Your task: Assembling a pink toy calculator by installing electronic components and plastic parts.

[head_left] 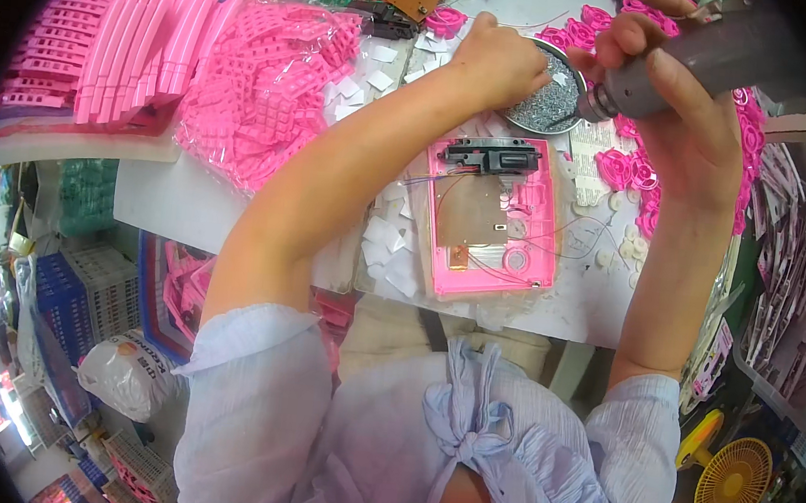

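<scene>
A grey power screwdriver (672,79) slants over the counter (186,209), its bit at a round dish (540,130) of small screws (552,104). The right hand (696,129) has its grip wrapped around the tool; the left hand (501,64) curls at the dish's far-left rim, and whether its grip pinches a screw cannot be told. A knock from either hand could tip the dish, spilling screws into the open pink casing (550,193) just below. Thin wires (571,242) trailing from the casing could snag. White paper scraps (389,241) and pink rings (630,171) crowd both sides; a bagged heap of pink parts (264,86) lies left.
</scene>
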A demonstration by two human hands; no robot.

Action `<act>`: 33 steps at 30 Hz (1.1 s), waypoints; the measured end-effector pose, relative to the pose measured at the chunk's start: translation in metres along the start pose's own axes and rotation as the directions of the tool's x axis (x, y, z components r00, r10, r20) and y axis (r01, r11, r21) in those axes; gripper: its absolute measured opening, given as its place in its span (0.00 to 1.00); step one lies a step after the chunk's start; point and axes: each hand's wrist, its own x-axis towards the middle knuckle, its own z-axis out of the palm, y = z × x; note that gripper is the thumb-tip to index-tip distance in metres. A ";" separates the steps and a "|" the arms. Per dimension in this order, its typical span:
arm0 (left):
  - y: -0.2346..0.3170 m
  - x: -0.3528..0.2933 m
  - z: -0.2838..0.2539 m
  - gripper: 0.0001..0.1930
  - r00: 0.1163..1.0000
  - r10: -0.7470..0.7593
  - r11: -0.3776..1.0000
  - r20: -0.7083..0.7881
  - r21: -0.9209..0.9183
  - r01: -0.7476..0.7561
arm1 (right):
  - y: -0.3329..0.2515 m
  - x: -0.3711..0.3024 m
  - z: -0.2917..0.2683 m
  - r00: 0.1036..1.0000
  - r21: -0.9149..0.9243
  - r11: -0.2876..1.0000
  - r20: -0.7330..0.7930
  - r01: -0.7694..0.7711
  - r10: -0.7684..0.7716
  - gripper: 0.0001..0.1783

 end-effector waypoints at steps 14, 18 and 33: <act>0.063 -0.147 -0.014 0.08 0.895 -0.107 0.817 -0.432 -0.551 -0.168 | 0.031 -0.057 0.016 0.933 0.285 0.902 0.063 0.323 -0.354 0.17; 0.063 -0.147 -0.014 0.09 0.891 -0.096 0.786 -0.444 -0.583 -0.206 | 0.032 -0.063 0.011 0.945 0.202 0.947 0.164 0.249 -0.283 0.16; 0.051 -0.133 -0.008 0.15 0.947 -0.127 0.975 -0.296 -0.215 0.063 | 0.082 -0.026 -0.001 0.985 -0.016 0.989 -0.094 0.145 -0.146 0.04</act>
